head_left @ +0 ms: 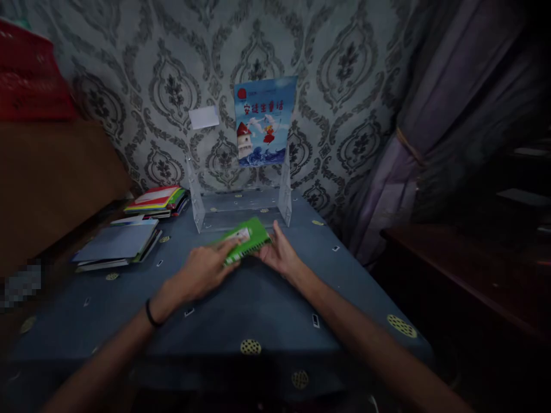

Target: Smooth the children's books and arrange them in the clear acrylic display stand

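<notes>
Left hand: half curled, closed on the green book, fingers across its cover;
Right hand: more open, one digit pointing up, touching the book's right end;
Green book: tilted, between both hands over the table; it could slip should the left grip loosen, as the right looks light;
Rack: clear, just beyond; a bump from the book might jolt it and topple the blue book upright at its top.

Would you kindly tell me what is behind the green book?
Behind the green book are a clear rack, an upright blue book and patterned wallpaper; whatever the green book covers is hidden.
</notes>
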The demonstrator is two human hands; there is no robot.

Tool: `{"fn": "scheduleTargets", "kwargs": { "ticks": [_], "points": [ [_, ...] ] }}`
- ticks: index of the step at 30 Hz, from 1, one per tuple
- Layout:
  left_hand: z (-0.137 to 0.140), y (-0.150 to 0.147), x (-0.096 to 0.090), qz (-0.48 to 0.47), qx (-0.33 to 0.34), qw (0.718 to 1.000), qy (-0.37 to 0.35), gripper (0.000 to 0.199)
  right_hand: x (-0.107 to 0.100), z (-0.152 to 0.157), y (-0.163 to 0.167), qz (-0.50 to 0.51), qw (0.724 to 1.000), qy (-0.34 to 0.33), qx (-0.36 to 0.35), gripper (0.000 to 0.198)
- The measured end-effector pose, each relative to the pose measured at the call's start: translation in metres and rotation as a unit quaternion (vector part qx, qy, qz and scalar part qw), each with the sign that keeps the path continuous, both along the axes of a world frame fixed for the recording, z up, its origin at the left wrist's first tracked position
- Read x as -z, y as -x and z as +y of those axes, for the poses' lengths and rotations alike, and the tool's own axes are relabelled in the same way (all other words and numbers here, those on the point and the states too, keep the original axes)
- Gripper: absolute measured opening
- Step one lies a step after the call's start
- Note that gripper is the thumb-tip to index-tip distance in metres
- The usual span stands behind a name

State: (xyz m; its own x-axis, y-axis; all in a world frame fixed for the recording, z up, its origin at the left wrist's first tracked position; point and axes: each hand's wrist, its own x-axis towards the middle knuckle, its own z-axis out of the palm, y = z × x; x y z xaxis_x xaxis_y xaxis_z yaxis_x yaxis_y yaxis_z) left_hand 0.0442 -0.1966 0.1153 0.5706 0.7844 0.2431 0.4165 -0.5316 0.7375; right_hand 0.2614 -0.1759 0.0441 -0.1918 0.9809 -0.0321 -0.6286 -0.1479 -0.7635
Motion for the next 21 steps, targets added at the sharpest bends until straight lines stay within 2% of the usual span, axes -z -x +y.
{"fn": "scheduleTargets", "kwargs": {
  "ticks": [3,6,8,11,15,21],
  "points": [
    [-0.021,-0.017,0.051,0.186,0.015,0.981,-0.052,0.057,0.007,0.001,-0.003,-0.015,1.0,0.014,-0.012,0.052],
    [-0.03,-0.021,0.079,0.253,0.016,0.964,-0.086,0.062,0.016,0.004,-0.004,-0.028,0.998,0.019,-0.055,0.041],
    [-0.031,-0.018,0.085,0.235,0.024,0.967,-0.092,0.062,0.021,0.006,-0.004,-0.043,0.996,0.052,-0.054,0.031],
    [-0.029,-0.011,0.089,0.192,0.041,0.976,-0.093,0.072,0.029,0.008,-0.005,-0.071,0.993,0.092,-0.003,0.016],
    [-0.015,-0.007,0.092,0.184,0.083,0.973,-0.108,0.076,0.034,0.008,-0.005,-0.083,0.992,0.088,0.027,0.024],
    [0.043,-0.019,0.087,0.274,0.13,0.946,-0.113,0.076,0.037,0.01,-0.006,-0.09,0.992,0.087,0.03,0.035]
  ]
}}
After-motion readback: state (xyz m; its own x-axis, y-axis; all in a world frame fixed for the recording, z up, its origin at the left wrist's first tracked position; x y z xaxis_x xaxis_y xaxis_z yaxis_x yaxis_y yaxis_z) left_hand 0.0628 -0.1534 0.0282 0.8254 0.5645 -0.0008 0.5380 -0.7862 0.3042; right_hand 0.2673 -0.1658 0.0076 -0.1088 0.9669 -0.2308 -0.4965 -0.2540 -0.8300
